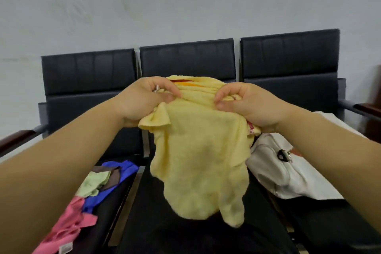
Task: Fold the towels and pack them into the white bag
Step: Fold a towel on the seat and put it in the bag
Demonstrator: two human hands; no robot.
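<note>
Both hands, left [144,99] and right [247,105], pinch the bunched top edge of the yellow towel [198,161], which hangs above the middle seat [144,222]. The towel partly hides the white bag [288,171] on the right.

Crumpled yellow towel [198,150], hanging unfolded.

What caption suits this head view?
Left hand and right hand grip yellow towel above chairs; white bag right, other towels left.
</note>
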